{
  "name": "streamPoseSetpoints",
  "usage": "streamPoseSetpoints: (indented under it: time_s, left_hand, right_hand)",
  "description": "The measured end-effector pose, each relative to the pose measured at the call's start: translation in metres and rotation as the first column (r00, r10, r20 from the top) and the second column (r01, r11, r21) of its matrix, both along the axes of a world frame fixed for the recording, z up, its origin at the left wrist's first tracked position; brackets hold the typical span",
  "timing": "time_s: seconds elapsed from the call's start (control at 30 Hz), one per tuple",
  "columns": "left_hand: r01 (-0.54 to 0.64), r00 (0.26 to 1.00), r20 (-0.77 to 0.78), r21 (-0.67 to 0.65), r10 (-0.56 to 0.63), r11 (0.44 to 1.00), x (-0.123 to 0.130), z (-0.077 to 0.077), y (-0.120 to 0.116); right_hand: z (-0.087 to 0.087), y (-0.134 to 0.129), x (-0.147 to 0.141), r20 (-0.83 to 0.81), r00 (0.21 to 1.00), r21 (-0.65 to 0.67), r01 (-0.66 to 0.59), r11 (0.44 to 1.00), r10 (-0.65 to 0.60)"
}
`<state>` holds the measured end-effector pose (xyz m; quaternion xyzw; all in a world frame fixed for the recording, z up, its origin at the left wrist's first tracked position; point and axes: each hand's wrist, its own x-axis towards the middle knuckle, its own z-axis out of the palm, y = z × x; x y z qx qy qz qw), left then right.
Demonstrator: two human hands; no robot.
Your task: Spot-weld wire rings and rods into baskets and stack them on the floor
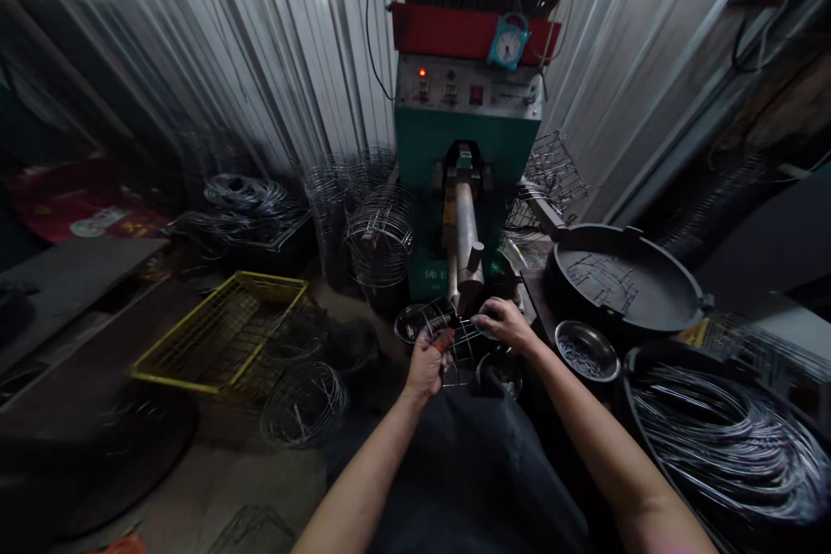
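Observation:
My left hand is closed around a small wire rack, with something orange at its fingers, perhaps a finger wrap. The rack sits just under the tip of the spot welder's metal arm. On the other side, my right hand has its fingers bent together in a pinch at the rack's right edge, close to the arm's tip. What lies between those fingertips is too small and dark to make out. Behind both hands stands the green welding machine, a red light lit on its panel.
Round wire baskets stand left of the machine, near a yellow crate. On the right are a black round pan holding wire pieces, a metal bowl of small parts, and a large coil of wire rings. A turquoise clock hangs above.

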<state>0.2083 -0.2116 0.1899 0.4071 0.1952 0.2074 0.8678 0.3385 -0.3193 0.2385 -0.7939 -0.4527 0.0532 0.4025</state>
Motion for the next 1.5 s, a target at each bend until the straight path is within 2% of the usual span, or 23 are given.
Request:
streamPoseSetpoints:
  time_s: [0.47,0.73,0.9,1.0,1.1,1.2,1.27,1.37,1.5]
  left_hand:
    - [0.011,1.0,0.006,-0.04,-0.011,0.999,0.009,-0.002,0.007]
    - [0.009,1.0,-0.029,-0.038,-0.01,0.999,0.009,0.002,0.008]
    - [0.039,0.999,0.014,-0.067,-0.038,0.997,0.009,0.0,0.01]
    - [0.008,1.0,0.007,-0.026,-0.008,1.0,0.007,-0.003,0.012]
    - [0.0,1.0,0.002,0.025,0.0,1.0,0.002,-0.006,0.014]
    - [0.021,1.0,-0.004,0.052,-0.02,0.998,-0.001,-0.007,0.015]
    - [0.014,1.0,-0.012,0.067,-0.013,0.998,-0.001,-0.008,0.014]
    - [-0.007,1.0,-0.015,0.077,0.009,0.997,0.002,-0.009,0.011]
    - [-0.039,0.999,-0.011,0.058,0.039,0.998,0.006,-0.009,0.008]
  right_hand:
    - [-0.003,0.007,0.011,0.049,0.999,-0.065,0.016,0.998,-0.012]
    - [-0.005,0.008,0.011,0.05,0.998,-0.051,0.041,0.998,-0.038]
    - [-0.005,0.008,0.01,0.048,0.998,-0.057,0.036,0.998,-0.033]
    - [-0.005,-0.003,0.003,0.143,0.987,0.003,0.067,0.998,-0.067]
    - [-0.008,-0.019,-0.008,0.304,0.941,0.043,0.142,0.989,-0.149]
    - [-0.014,-0.025,-0.018,0.427,0.89,-0.046,0.195,0.98,-0.157]
    - [-0.019,-0.025,-0.02,0.455,0.881,-0.112,0.201,0.973,-0.13]
    - [-0.023,-0.024,-0.013,0.395,0.914,-0.146,0.164,0.975,-0.095]
    - [-0.023,-0.03,0.0,0.123,0.986,-0.04,0.114,0.993,-0.109]
